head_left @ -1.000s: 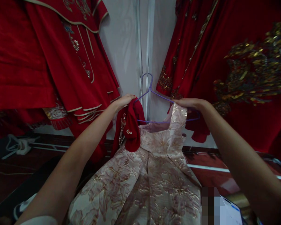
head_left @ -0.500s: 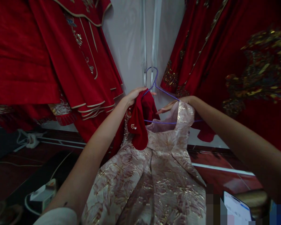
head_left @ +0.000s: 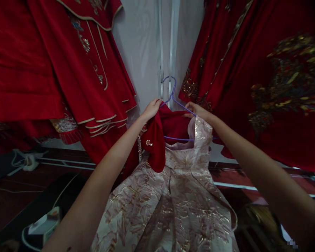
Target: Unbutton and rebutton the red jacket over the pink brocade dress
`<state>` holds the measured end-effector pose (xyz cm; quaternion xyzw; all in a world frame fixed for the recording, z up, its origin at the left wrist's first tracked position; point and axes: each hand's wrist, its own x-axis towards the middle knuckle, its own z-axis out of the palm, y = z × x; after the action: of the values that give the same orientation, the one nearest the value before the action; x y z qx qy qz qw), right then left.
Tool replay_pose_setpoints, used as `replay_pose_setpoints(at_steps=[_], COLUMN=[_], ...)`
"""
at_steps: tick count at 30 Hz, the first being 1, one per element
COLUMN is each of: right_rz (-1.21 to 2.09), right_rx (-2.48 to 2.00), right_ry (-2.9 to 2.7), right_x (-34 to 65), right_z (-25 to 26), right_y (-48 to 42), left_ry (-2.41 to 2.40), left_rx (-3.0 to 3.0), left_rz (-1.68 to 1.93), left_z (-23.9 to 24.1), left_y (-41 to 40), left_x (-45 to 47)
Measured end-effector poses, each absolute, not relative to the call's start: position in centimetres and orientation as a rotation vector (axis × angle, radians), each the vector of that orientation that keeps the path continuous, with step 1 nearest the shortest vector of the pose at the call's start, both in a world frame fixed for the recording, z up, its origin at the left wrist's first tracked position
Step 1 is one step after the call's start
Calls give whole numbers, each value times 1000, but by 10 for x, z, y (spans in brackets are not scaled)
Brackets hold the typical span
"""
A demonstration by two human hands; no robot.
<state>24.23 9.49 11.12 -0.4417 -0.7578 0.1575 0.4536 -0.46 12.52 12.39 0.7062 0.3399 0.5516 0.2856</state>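
Note:
A pale pink brocade dress (head_left: 183,182) hangs on a purple hanger (head_left: 174,91) in front of me. Over the hanger's left side lies a small red jacket (head_left: 156,147) with beaded trim, its back panel stretching across behind the dress neckline. My left hand (head_left: 152,109) is closed on the jacket's shoulder beside the hanger's left arm. My right hand (head_left: 198,111), fingers pinched, grips the jacket's far edge by the hanger's right arm, just above the dress strap. The right fingertips are partly hidden by the fabric and hanger.
Red embroidered garments (head_left: 99,77) hang at the left, and another red garment with gold embroidery (head_left: 286,80) hangs at the right. White cabinet doors (head_left: 136,42) stand behind. A white power strip (head_left: 46,224) with a cord sits at the lower left.
My right hand has taken hold of the red jacket and drawn its edge rightward behind the neckline, spreading the fabric across the hanger. My left hand keeps its grip on the jacket.

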Motion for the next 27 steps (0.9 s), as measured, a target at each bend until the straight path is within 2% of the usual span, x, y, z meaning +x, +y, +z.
replay_pose_setpoints(at_steps=[5,8,13,20,27], right_rz=[-30,-171,-216,-278,-402], right_rx=[-1216,-1277,-1304,-1626,-1530], right_ry=[-1916,-1869,-1768,-1346,-1201], right_x=[250,250,249,274,274], right_z=[119,119,115,124,117], right_y=[96,93,88,77,81], left_ry=[1034,1084,1201,1304,1591], left_rx=[1999,1980,1936,1944,2024], left_rz=[1605,1643,1788,1816,1807], left_z=[117,115,112,108,100], left_y=[132,131,128,127,100], left_x=[0,3,12,23,30])
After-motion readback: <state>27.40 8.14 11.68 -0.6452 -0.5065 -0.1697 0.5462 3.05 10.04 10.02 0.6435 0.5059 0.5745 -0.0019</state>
